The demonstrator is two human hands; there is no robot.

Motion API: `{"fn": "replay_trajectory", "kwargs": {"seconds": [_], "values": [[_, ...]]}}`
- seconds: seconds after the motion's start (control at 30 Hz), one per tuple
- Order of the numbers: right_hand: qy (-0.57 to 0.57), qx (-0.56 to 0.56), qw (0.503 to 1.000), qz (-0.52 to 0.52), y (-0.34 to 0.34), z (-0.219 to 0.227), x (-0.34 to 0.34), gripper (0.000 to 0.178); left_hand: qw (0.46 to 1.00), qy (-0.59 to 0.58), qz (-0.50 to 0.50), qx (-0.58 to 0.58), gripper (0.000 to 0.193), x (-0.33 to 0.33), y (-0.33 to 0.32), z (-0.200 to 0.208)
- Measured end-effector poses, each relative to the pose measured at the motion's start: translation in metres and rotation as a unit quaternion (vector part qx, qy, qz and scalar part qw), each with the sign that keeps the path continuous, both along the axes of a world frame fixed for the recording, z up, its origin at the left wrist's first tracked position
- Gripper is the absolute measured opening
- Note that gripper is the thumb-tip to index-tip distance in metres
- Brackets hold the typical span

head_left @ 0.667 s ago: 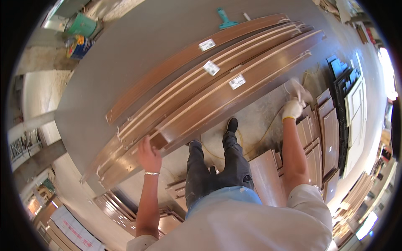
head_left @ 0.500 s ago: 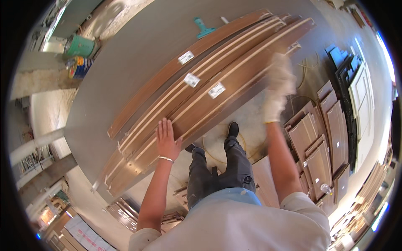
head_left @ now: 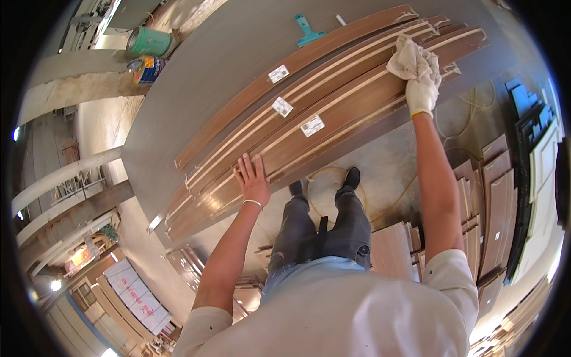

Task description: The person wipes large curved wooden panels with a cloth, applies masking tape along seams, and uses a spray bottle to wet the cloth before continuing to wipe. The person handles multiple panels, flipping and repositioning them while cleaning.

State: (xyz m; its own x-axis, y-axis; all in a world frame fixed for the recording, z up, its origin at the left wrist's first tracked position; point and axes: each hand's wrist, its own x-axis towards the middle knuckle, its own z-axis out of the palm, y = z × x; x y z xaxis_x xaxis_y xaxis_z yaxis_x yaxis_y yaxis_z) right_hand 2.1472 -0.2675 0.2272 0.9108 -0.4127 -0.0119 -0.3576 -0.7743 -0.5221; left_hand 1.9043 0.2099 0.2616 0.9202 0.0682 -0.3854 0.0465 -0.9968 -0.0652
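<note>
Several long brown wooden boards (head_left: 355, 100) lie side by side on a grey table (head_left: 220, 80), three of them bearing white labels (head_left: 312, 125). My left hand (head_left: 254, 182), bare with a bracelet at the wrist, rests on the nearer boards left of their middle, fingers spread. A white glove covers my right hand (head_left: 422, 100), which presses a crumpled pale cloth (head_left: 414, 58) against the boards close to their right end. The cloth hides part of the gloved fingers.
Beyond the boards lie a turquoise scraper (head_left: 308, 34) and a small white stick (head_left: 340, 20). A green bucket (head_left: 147, 41) and a blue-yellow can (head_left: 147, 69) stand far left. Brown panels (head_left: 495, 220) lean at right, near a hose (head_left: 470, 104) on the floor.
My right hand, blurred before, has moved forward with the cloth onto the boards' right end. The left hand stays flat on the boards. The whole view has shifted.
</note>
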Motion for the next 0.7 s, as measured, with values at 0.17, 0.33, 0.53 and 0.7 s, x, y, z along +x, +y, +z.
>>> {"fn": "replay_trajectory", "kwargs": {"seconds": [0.17,0.33,0.53,0.7], "values": [[-0.054,0.101,0.973,0.203,0.195,0.097,-0.115,0.036,0.999,-0.005,-0.021,-0.041,0.097,0.001,0.005,0.003],[-0.038,0.154,0.888,0.431,0.295,0.073,-0.198,0.035,0.97,-0.057,-0.08,-0.222,0.096,0.005,0.041,0.008],[-0.001,0.08,0.933,0.352,0.297,0.079,-0.186,0.052,0.964,-0.055,-0.13,-0.224,0.083,0.002,0.074,0.003],[0.053,0.05,0.951,0.301,0.298,0.098,-0.169,0.033,0.966,-0.04,-0.154,-0.206,0.081,-0.001,0.078,-0.006]]}}
